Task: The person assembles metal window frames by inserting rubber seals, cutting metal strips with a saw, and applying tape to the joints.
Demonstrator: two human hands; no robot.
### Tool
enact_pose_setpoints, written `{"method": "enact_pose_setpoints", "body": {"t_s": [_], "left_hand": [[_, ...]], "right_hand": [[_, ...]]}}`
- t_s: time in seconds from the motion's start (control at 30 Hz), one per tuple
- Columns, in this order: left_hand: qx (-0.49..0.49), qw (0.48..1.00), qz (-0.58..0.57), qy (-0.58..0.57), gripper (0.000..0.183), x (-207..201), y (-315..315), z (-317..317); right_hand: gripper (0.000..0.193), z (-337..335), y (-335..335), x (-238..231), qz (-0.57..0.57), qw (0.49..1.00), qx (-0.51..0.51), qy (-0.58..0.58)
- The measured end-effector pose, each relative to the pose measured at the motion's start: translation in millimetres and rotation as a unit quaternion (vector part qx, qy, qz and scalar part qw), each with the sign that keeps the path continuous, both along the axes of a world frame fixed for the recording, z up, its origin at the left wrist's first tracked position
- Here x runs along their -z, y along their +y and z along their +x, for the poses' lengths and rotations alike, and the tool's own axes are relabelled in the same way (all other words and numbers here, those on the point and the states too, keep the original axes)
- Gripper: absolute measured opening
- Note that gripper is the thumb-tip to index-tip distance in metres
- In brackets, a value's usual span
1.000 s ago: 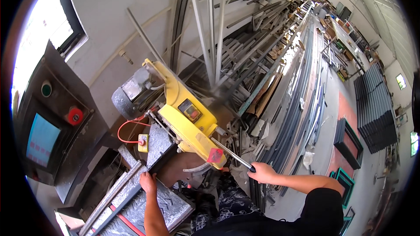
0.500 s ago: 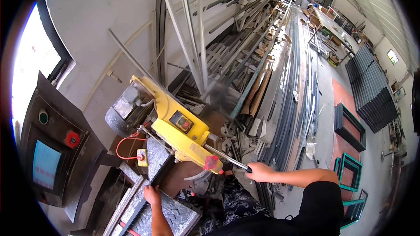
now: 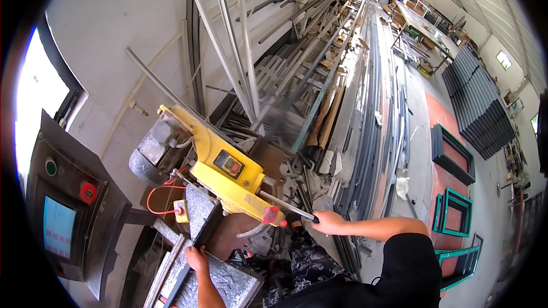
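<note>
Dark bar [image 3: 182, 280] lies on the surface [image 3: 228, 282], left hand [image 3: 197, 258] gripping it; right hand [image 3: 329, 223] clamps the yellow saw [image 3: 228, 165]'s handle [image 3: 283, 202]. Bar looks placed; blade hidden, so can't tell if cut.

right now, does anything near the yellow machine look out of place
Yes: beyond the yellow machine, metal bars lie heaped at crossing angles, messy beside the long, roughly parallel bars to their right.
</note>
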State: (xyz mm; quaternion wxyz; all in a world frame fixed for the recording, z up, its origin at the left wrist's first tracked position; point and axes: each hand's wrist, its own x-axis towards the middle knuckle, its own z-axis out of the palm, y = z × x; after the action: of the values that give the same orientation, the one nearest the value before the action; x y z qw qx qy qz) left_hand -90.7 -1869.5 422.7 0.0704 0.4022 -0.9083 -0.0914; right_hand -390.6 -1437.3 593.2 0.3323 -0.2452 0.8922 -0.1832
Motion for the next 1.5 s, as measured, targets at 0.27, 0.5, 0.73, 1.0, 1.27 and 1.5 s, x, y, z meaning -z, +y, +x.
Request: {"method": "enact_pose_setpoints", "body": {"t_s": [0.27,0.5,0.73,1.0,1.27,1.5], "left_hand": [[0.007,1.0,-0.009,-0.002,0.033,3,-2,1],[-0.027,0.999,0.012,-0.031,0.033,4,1,4],[-0.042,0.999,0.015,-0.017,0.039,-6,1,-6],[0.007,0.999,-0.027,-0.017,0.035,-22,36,21],[0.17,0.962,0.177,-0.123,0.036,-87,108,34],[0.272,0.875,0.341,-0.208,0.048,-165,273,17]], "right_hand": [[0.035,3,-7,7,0.018,0.999,0.04,-0.012],[0.033,1,-4,-1,0.059,0.998,0.0,0.008],[0.031,-12,-59,-208,-0.034,0.976,-0.138,0.165],[0.029,-33,-192,-346,-0.012,0.846,-0.34,0.41],[0.035,-60,-203,-354,-0.163,0.783,-0.288,0.527],[0.017,-31,-195,-312,-0.459,0.627,-0.163,0.608]]}}
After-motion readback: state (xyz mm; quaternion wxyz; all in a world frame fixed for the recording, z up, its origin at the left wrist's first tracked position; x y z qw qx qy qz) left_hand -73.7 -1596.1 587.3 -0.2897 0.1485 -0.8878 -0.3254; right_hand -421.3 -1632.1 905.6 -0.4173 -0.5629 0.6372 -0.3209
